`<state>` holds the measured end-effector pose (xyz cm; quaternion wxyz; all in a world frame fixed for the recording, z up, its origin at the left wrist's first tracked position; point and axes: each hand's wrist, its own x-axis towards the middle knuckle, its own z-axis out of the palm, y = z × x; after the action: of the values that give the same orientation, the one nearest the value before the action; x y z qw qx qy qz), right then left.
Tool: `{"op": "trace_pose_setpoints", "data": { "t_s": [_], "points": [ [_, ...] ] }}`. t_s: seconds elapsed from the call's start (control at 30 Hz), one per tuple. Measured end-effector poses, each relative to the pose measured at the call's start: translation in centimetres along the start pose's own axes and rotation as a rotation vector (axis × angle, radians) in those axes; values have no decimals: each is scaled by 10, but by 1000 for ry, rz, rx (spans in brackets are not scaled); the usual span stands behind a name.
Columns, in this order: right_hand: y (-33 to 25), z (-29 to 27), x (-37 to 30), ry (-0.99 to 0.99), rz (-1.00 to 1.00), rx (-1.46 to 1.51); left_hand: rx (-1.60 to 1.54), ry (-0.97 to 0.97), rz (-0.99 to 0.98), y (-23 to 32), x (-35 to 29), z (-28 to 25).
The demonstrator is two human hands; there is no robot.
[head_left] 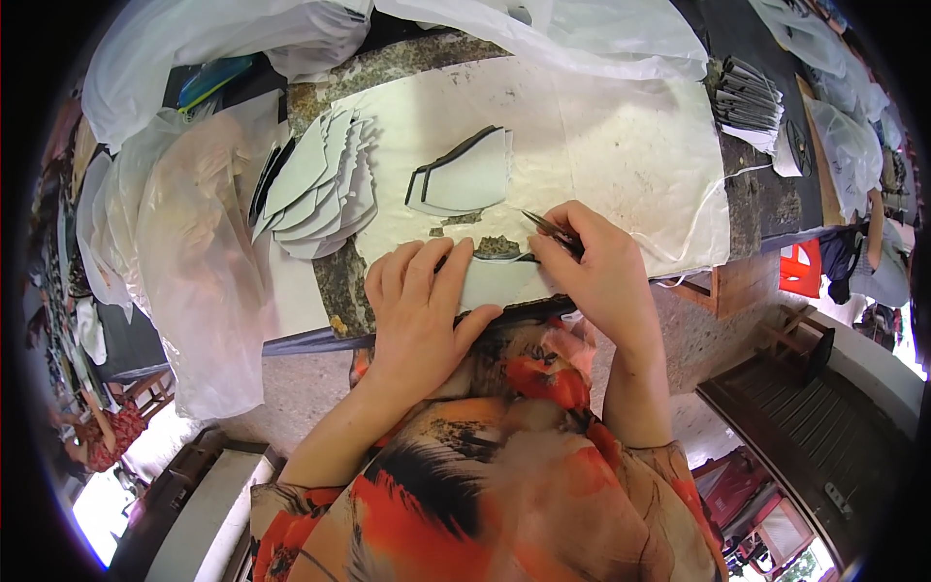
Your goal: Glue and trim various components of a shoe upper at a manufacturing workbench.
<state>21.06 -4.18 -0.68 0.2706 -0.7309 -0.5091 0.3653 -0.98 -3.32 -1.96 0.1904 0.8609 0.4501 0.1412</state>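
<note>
My left hand (pixel 417 310) lies flat with its fingers stretched out, pressing on a pale grey cut piece (pixel 499 286) at the near edge of the table. A dark strip runs along that piece's far edge. Closed around a small, dark, pointed pair of scissors (pixel 555 233), my right hand (pixel 599 272) is at the piece's right end. The scissors' tips point up and left; their handles are mostly hidden in my fingers. Just beyond my hands, a few similar pieces with black edging (pixel 461 175) lie stacked on a worn whitish sheet (pixel 621 136).
A fanned pile of pale pieces (pixel 325 184) sits left of the sheet, beside clear plastic bags (pixel 199 223). More plastic (pixel 592 39) covers the far side. At the far right stands a bundle of dark-edged pieces (pixel 749 102). A white cord (pixel 693 223) crosses the sheet's right part.
</note>
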Motion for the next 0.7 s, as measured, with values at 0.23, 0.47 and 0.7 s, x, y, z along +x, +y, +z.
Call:
{"op": "trace_pose_setpoints", "data": {
  "t_s": [0.23, 0.47, 0.7],
  "points": [
    [-4, -9, -9, -171, 83, 113, 11, 49, 12, -3, -6, 8],
    [1, -2, -15, -109, 50, 64, -16, 110, 35, -6, -8, 12],
    [5, 0, -14, -98, 30, 48, 12, 145, 92, -9, -10, 17]
  ]
}}
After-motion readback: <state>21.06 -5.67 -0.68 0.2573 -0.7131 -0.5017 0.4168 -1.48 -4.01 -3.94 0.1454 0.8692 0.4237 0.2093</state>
